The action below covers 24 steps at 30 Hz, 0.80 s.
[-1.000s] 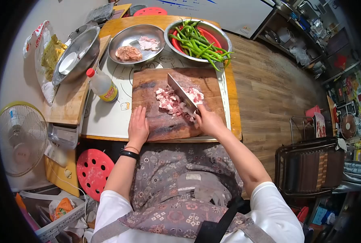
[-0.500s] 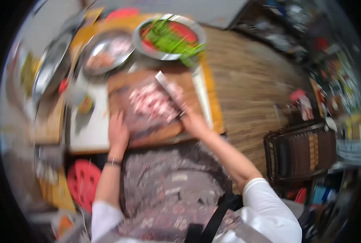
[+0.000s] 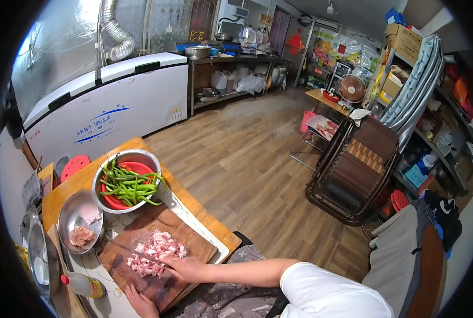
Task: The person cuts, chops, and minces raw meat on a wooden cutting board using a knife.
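My right hand (image 3: 189,269) is closed around the handle of a kitchen knife (image 3: 133,252), whose blade reaches left across the board, seen nearly edge-on. Chopped pinkish-white meat (image 3: 165,244) lies in a heap on both sides of the blade. Beneath it is a wooden cutting board (image 3: 196,233). At the board's near left edge rests my left hand (image 3: 141,303), fingers stretched out and holding nothing; its wrist is cut off by the frame. Beyond the board, green peppers (image 3: 133,184) fill a red basket inside a steel basin (image 3: 97,185).
Left of the board stand a metal bowl (image 3: 66,220) with minced meat (image 3: 81,236) and a red-capped bottle (image 3: 82,284). A white chest freezer (image 3: 136,111) lines the back wall. A folded lounge chair (image 3: 356,172) stands on the wood floor at right.
The camera has swung up and to the right, so the table sits lower left and the room behind shows. My right hand still holds the knife; my left is still at the board's edge.
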### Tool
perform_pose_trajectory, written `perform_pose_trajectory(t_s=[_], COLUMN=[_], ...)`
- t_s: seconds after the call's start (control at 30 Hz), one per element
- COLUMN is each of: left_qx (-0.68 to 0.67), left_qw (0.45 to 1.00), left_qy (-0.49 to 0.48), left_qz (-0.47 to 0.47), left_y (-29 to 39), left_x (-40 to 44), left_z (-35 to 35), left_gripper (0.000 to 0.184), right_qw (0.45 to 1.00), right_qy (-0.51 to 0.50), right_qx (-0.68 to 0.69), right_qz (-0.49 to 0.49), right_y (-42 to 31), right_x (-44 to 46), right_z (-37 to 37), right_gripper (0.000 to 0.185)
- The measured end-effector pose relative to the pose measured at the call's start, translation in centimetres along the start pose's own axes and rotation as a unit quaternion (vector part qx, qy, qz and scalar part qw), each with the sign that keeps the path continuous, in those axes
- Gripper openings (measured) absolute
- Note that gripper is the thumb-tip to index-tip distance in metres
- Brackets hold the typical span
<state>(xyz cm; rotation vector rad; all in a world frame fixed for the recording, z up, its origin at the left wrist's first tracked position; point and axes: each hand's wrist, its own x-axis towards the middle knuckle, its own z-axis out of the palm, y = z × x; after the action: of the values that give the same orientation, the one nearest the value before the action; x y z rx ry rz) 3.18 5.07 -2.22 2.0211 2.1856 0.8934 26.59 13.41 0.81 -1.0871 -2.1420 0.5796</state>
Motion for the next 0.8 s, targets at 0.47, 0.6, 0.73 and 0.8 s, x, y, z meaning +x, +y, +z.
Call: perform_pose_trajectory(t_s=[0.47,0.6,0.73,0.8], left_qx=[-0.018,0.003,0.055,0.053], left_qw=[0.998,0.998,0.996,0.995], left_qy=[0.004,0.018,0.022,0.028], left_qz=[-0.053,-0.062,-0.067,-0.077], left_y=[-4.1,-3.3,-2.2,-2.4], left_x=[-0.9,0.3,-0.7,-0.7], left_z=[4.1,3.6,2.7,2.6], left_gripper=[0.045,0.045,0.041,0.041], right_qw=[0.986,0.955,0.974,0.984], right_qy=[-0.137,-0.217,-0.154,-0.088], right_qx=[-0.070,-0.158,-0.063,-0.080], right_qz=[0.067,0.126,0.151,0.130], right_y=[-1.4,2.3,-2.5,-0.5], right_x=[2.2,1.8,3.8,1.8], right_z=[-4.3,-3.0,-7.4,-5.5], right_gripper=[0.036,0.025,0.031,0.031])
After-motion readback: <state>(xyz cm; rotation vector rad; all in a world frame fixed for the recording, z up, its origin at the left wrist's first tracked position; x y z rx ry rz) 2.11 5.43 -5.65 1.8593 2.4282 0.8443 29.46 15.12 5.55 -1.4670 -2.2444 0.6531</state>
